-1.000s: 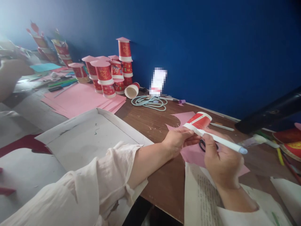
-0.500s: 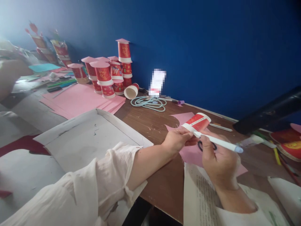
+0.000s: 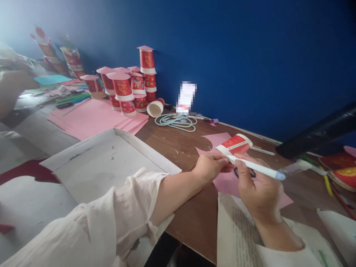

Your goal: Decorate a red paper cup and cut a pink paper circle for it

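Observation:
My left hand [image 3: 209, 166] is closed in a pinch on the white rim of a red paper cup [image 3: 239, 141], which lies tilted with its base pointing right. In my right hand [image 3: 261, 189] is a white pen [image 3: 258, 167] with a pale blue end, its tip at the cup's rim by my left fingertips. A black ring-shaped handle [image 3: 251, 172] shows partly behind my right hand. Below the cup lies cut pink paper [image 3: 219, 138].
Several red cups with pink paper tops [image 3: 122, 89] stand stacked at the wall, beside a cup on its side [image 3: 155, 108]. A coiled cable [image 3: 178, 124], a white tray [image 3: 97, 163] and a printed sheet [image 3: 230, 226] lie around. Another person's arm [image 3: 13, 85] is far left.
The cup has turned a little and its base has shifted slightly right. The pen's blue end has moved slightly left and up. My left hand stays at the rim.

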The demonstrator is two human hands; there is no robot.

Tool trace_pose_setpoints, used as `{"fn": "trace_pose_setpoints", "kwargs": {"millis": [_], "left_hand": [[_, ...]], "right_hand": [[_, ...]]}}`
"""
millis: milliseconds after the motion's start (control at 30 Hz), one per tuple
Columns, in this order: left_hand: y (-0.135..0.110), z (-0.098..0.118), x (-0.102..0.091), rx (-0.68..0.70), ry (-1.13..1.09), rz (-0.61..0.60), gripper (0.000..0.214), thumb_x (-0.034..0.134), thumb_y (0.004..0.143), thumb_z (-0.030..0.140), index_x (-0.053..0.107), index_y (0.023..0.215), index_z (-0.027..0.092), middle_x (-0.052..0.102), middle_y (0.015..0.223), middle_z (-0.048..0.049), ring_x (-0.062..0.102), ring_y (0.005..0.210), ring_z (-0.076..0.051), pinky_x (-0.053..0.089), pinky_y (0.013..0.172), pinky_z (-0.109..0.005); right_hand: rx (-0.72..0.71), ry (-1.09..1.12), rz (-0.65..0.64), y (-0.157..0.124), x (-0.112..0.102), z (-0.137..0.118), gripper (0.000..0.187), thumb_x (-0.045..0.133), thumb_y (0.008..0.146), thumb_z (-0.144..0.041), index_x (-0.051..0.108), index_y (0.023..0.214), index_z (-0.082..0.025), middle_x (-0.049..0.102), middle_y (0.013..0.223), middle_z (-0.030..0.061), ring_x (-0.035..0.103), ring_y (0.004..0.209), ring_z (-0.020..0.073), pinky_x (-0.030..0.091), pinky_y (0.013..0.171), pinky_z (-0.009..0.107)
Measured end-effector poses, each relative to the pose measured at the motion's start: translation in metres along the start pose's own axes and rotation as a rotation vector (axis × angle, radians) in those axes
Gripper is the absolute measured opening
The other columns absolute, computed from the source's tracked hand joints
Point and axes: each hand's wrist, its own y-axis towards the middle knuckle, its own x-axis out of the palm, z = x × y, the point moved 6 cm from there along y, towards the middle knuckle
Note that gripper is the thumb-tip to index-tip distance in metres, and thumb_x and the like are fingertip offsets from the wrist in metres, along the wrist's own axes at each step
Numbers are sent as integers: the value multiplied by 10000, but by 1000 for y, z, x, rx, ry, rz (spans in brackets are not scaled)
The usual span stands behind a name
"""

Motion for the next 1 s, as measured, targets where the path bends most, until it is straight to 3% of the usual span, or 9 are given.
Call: {"fn": "trace_pose_setpoints", "kwargs": {"millis": [400,567,733,800,1000], "left_hand": [[-1,2,-6,-10,193,34,90,737,782,156,745,701,119,704,714,-60,619,651,-121,526,820,-313],[-1,-2,-3,-116,-28,-13,62,711,797,146,747,790,96,733,798,-99,677,723,-148,536,868,-333],[-3,-2,0,-170,-109,-7,46,704,808,113,740,800,86,733,808,-107,682,694,-141,545,896,-340],[-2,-3,0,-162,-111,-14,50,703,814,117,739,803,84,732,808,-104,687,708,-141,545,902,-336],[0,-5,-2,-98,-86,-49,84,753,793,163,731,781,82,713,758,-81,676,720,-130,530,937,-344]], "right_hand": [[-4,38,7,2,3,1,192,565,955,-268,705,1059,-187,757,981,98,711,925,237,551,847,385],[176,-10,150,-1,-14,8,266,536,972,-333,721,1045,-156,762,977,120,720,918,243,548,821,363],[315,8,152,-7,-15,18,333,531,966,-413,722,1036,-149,756,883,106,711,788,225,546,711,340],[303,22,136,-7,-12,20,312,541,964,-401,713,1049,-156,756,895,100,711,797,221,547,712,332],[86,10,25,-2,0,13,214,552,960,-311,696,1028,-166,750,952,100,709,900,221,546,806,338]]}}
